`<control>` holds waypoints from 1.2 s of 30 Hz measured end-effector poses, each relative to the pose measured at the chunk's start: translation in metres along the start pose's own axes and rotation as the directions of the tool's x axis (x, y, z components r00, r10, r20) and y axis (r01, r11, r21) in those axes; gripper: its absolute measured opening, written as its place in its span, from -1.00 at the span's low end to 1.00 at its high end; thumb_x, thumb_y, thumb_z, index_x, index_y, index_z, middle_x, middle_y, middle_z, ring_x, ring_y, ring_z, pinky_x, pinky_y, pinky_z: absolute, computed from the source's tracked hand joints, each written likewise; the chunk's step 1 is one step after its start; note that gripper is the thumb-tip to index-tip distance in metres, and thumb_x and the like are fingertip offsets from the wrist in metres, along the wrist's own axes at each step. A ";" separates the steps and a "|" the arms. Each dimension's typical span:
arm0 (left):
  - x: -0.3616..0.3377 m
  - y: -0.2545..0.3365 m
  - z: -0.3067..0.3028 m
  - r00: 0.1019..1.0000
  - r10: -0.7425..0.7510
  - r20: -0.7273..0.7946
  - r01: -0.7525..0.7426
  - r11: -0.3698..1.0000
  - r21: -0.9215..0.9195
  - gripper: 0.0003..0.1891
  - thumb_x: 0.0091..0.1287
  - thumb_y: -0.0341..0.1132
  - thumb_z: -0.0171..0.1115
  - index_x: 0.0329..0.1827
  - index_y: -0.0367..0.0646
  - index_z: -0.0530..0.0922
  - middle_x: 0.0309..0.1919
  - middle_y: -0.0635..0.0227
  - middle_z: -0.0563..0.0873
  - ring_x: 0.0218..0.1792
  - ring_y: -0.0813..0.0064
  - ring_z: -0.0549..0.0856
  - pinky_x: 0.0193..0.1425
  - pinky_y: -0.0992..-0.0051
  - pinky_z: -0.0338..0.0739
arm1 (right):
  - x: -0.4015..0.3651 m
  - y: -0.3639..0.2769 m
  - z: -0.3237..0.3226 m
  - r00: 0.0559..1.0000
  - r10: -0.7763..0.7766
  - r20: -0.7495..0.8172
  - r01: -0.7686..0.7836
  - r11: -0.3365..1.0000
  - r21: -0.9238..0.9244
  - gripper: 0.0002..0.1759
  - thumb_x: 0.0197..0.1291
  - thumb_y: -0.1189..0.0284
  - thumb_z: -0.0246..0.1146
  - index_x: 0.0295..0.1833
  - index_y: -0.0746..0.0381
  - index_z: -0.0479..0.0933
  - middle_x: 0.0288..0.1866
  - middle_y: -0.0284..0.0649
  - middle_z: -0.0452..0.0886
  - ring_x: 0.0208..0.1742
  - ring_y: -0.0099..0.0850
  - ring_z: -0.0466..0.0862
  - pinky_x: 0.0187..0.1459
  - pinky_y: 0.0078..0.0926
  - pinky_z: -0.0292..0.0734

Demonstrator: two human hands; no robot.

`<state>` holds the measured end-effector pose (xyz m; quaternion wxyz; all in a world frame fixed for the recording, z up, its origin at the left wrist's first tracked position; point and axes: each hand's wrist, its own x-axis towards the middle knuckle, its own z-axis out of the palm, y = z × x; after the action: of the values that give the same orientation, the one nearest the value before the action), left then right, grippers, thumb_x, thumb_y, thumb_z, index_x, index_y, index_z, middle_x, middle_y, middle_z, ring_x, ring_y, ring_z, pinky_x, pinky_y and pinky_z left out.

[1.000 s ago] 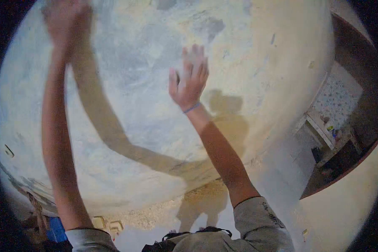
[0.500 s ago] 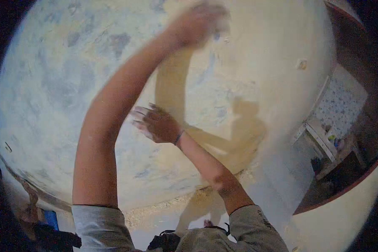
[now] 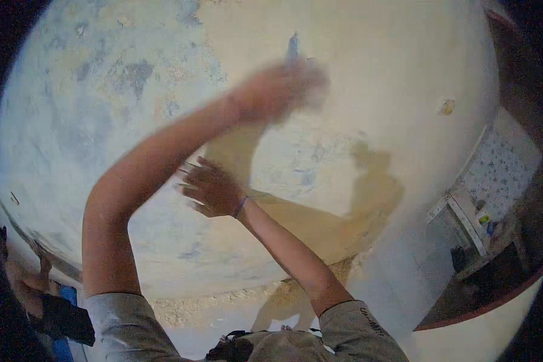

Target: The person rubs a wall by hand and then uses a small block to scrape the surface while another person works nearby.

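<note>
My left hand point(image 3: 283, 90) is at the upper middle of the view, in front of a wall point(image 3: 356, 78) with pale yellow and patchy blue-white areas. Motion smears its fingers, so whether they hold anything is hidden. Lower and to the left, my right hand point(image 3: 212, 188) has its fingers spread over the wall's whitish part, with nothing visible in it. A thin dark band circles the right wrist. Just above my left hand is a small blue patch point(image 3: 293, 47) on the wall.
A wall socket point(image 3: 446, 107) is at the right. Beyond it stand a patterned white panel point(image 3: 502, 154) and a wooden frame point(image 3: 466, 223) with small items. Another person point(image 3: 27, 283) is at the lower left. Crumbly debris point(image 3: 223, 304) lines the wall's base.
My left hand has moved down the wall, its elbow bending further out to the left. My right hand appears slightly lower and further left, still spread. The view has shifted a little.
</note>
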<state>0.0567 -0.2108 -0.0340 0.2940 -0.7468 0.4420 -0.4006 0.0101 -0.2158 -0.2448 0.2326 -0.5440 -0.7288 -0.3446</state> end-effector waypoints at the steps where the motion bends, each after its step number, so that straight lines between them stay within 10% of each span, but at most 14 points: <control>1: 0.009 -0.031 -0.032 0.996 -0.073 -0.058 0.082 0.982 0.171 -0.55 0.30 -0.23 0.19 0.29 0.27 0.56 0.51 0.31 0.37 0.55 0.25 0.27 0.65 0.07 0.08 | 0.011 -0.008 -0.008 1.000 0.002 -0.013 -0.002 1.000 -0.019 -0.48 0.18 0.18 0.34 0.25 0.07 0.52 0.57 -0.17 0.25 0.59 -0.14 0.19 0.52 0.12 0.13; 2: 0.013 -0.060 -0.054 0.964 -0.157 -0.215 0.209 0.947 0.244 -0.55 0.33 -0.21 0.16 0.31 0.22 0.56 0.51 0.29 0.38 0.52 0.23 0.31 0.58 0.04 0.19 | 0.022 -0.015 -0.016 1.000 0.003 -0.026 -0.004 0.999 -0.040 -0.50 0.20 0.16 0.33 0.24 0.05 0.53 0.56 -0.17 0.25 0.59 -0.16 0.18 0.50 0.13 0.17; 3: 0.025 -0.068 -0.100 0.784 -0.617 0.063 0.620 0.781 -0.072 -0.55 0.35 -0.20 0.12 0.32 0.15 0.57 0.47 0.28 0.42 0.51 0.20 0.34 0.53 -0.01 0.23 | 0.027 -0.022 -0.020 1.000 0.021 -0.022 -0.021 1.000 -0.012 -0.51 0.20 0.16 0.33 0.22 0.07 0.55 0.56 -0.18 0.26 0.60 -0.17 0.18 0.51 0.12 0.14; 4: 0.055 -0.092 -0.099 0.882 -0.378 -0.282 0.465 0.796 0.387 -0.60 0.51 -0.26 -0.02 0.37 0.06 0.50 0.46 0.16 0.41 0.56 0.10 0.22 0.64 0.04 -0.05 | 0.025 0.001 -0.037 0.999 0.034 -0.041 -0.034 0.999 0.013 -0.49 0.20 0.15 0.34 0.23 0.08 0.54 0.56 -0.17 0.25 0.60 -0.17 0.18 0.52 0.12 0.14; 6: 0.087 -0.110 -0.053 0.785 -0.342 -0.516 0.562 0.744 0.361 -0.60 0.48 -0.32 0.00 0.37 0.02 0.48 0.44 0.15 0.43 0.54 0.04 0.25 0.60 0.00 0.04 | -0.005 0.041 -0.053 0.998 0.039 -0.049 -0.037 0.999 0.037 -0.45 0.19 0.15 0.34 0.26 0.11 0.52 0.58 -0.15 0.22 0.60 -0.16 0.19 0.52 0.10 0.12; 13: 0.017 0.053 0.086 0.989 0.116 0.093 -0.083 0.949 -0.305 -0.49 0.25 -0.30 0.17 0.33 0.09 0.50 0.56 0.27 0.28 0.61 0.22 0.16 0.69 0.05 -0.06 | -0.015 0.043 -0.027 0.975 0.213 -0.057 -0.197 0.959 0.205 -0.51 0.24 0.13 0.29 0.23 0.10 0.52 0.59 -0.09 0.21 0.59 -0.18 0.20 0.56 0.07 0.03; 18: 0.008 -0.075 -0.046 0.985 -0.171 0.031 0.155 0.944 0.292 -0.40 0.25 -0.26 0.22 0.43 0.24 0.44 0.53 0.28 0.32 0.54 0.19 0.28 0.59 0.05 0.19 | -0.012 0.046 -0.047 0.999 0.035 0.009 -0.034 0.998 -0.057 -0.61 0.31 0.13 0.22 0.15 0.06 0.56 0.60 -0.23 0.23 0.62 -0.22 0.18 0.55 0.06 0.08; 19: 0.000 -0.107 -0.074 0.771 -0.623 0.133 0.540 0.750 0.382 -0.46 0.37 -0.21 0.15 0.45 0.25 0.42 0.49 0.24 0.37 0.48 0.14 0.36 0.50 -0.06 0.25 | -0.010 0.043 -0.051 0.998 0.051 0.024 -0.050 0.997 -0.061 -0.61 0.31 0.13 0.22 0.18 0.03 0.55 0.60 -0.27 0.24 0.61 -0.26 0.20 0.55 0.06 0.10; 22: -0.036 -0.161 -0.130 0.749 -0.326 -0.577 0.661 0.416 0.624 -0.53 0.40 -0.48 0.01 0.40 -0.17 0.44 0.44 0.03 0.42 0.51 -0.07 0.28 0.58 -0.09 0.07 | -0.013 0.043 -0.048 0.997 0.060 -0.044 -0.064 0.995 -0.074 -0.60 0.32 0.10 0.20 0.18 0.03 0.56 0.60 -0.29 0.25 0.61 -0.29 0.21 0.54 0.04 0.13; 25: -0.072 -0.149 -0.116 0.513 -0.426 -0.745 0.844 0.094 0.528 -0.49 0.36 -0.50 0.02 0.42 -0.19 0.42 0.47 0.02 0.38 0.55 -0.06 0.22 0.61 -0.08 0.01 | -0.013 0.041 -0.040 0.996 0.086 -0.001 -0.085 0.991 -0.098 -0.56 0.32 0.08 0.19 0.22 0.02 0.55 0.62 -0.32 0.23 0.64 -0.31 0.17 0.54 0.03 0.12; 28: -0.069 -0.085 -0.052 0.771 -0.582 -0.257 0.615 0.579 0.535 -0.35 0.43 -0.16 0.04 0.60 -0.04 0.22 0.61 0.21 0.18 0.61 0.13 0.12 0.63 -0.06 -0.08 | -0.016 0.044 -0.032 0.994 0.090 -0.069 -0.096 0.991 -0.092 -0.53 0.33 0.06 0.17 0.28 0.00 0.54 0.62 -0.33 0.23 0.64 -0.31 0.17 0.53 0.01 0.13; 30: -0.058 -0.040 -0.026 0.961 -0.249 0.124 0.241 0.968 0.074 -0.29 0.34 -0.17 0.14 0.59 -0.02 0.24 0.61 0.26 0.20 0.59 0.13 0.21 0.62 0.11 0.13 | -0.016 0.046 -0.030 0.992 0.113 -0.050 -0.118 0.988 -0.100 -0.50 0.34 0.05 0.16 0.31 -0.02 0.53 0.62 -0.35 0.24 0.63 -0.32 0.18 0.52 0.01 0.14; 33: -0.062 -0.046 -0.041 0.984 -0.147 0.099 0.143 0.988 0.050 -0.50 0.43 -0.29 0.05 0.45 -0.02 0.41 0.56 0.21 0.28 0.51 0.14 0.34 0.59 0.20 0.23 | -0.019 0.043 -0.032 0.992 0.125 0.025 -0.119 0.980 -0.159 -0.48 0.33 0.06 0.16 0.35 -0.05 0.50 0.60 -0.37 0.28 0.62 -0.33 0.20 0.52 0.01 0.12; 36: -0.108 -0.093 -0.085 0.884 -0.461 -0.080 0.460 0.822 0.336 -0.50 0.29 -0.26 0.19 0.33 -0.12 0.49 0.29 0.10 0.55 0.30 0.09 0.54 0.32 0.16 0.47 | -0.018 0.041 -0.028 0.993 0.118 0.013 -0.110 0.954 -0.280 -0.46 0.30 0.05 0.19 0.37 -0.09 0.47 0.58 -0.40 0.30 0.61 -0.37 0.20 0.54 0.02 0.05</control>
<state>-0.0074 -0.0811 0.0462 0.3160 -0.7687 0.1707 -0.5292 0.0538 -0.2416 -0.2288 0.1624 -0.6177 -0.6438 -0.4214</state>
